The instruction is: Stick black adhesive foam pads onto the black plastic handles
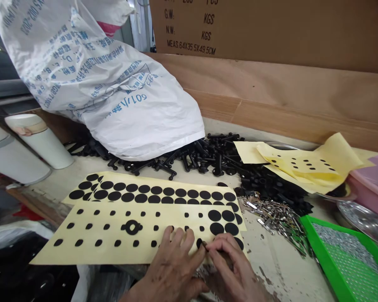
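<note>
A pale yellow backing sheet [91, 256] lies before me, with small black spots in rows and large round black stickers [214, 215] at its right end. My left hand [173, 264] rests on its lower edge, fingers spread. Closed in a pinch, my right hand [231, 260] meets the left index fingertip beside a black spot [199, 243]. A small dark edge shows at the pinch, seemingly a black sticker, mostly hidden by fingers. A black ring-shaped part with two side tabs [132, 227] sits on the sheet. Behind is another sheet with round black stickers [156, 190].
Behind the sheets are heaped black plastic parts [219, 161] and a white sack [138, 113]. To the right lie small metal pieces [277, 220], a green tray [326, 256], a pink tub [373, 180] and used yellow sheets [315, 155]. White bottles [40, 140] stand left.
</note>
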Tool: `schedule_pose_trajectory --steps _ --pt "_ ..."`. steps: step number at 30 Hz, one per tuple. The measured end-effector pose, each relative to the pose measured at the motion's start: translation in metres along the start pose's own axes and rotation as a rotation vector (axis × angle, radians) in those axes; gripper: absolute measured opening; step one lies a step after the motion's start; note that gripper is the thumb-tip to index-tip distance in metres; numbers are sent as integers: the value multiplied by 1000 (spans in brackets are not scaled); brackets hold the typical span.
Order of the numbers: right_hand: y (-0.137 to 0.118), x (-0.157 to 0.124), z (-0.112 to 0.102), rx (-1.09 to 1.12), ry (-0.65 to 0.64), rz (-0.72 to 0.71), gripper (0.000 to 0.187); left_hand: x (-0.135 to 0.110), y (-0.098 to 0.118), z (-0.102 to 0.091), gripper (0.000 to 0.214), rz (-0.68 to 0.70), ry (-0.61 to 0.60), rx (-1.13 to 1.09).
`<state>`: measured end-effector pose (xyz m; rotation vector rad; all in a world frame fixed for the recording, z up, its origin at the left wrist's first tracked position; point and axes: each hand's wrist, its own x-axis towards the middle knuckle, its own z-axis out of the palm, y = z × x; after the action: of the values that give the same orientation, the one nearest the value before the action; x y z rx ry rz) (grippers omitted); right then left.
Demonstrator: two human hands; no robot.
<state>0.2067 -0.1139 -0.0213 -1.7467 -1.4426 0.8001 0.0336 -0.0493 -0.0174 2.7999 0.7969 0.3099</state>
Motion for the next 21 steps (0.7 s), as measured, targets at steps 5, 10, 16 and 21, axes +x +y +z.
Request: schedule_pose_trajectory --steps 5,10,16,21 --pt "-5 -4 -15 160 -162 32 19 -9 -4 -1 46 -39 88 -145" --pt "-13 -3 -24 230 -241 91 21 -3 -3 -15 26 -263 128 -469" --pt "5 -4 -10 327 27 167 32 16 0 -28 14 -509 96 -757" --pt "3 0 -5 292 194 102 20 22 -3 -32 11 -595 74 -885"
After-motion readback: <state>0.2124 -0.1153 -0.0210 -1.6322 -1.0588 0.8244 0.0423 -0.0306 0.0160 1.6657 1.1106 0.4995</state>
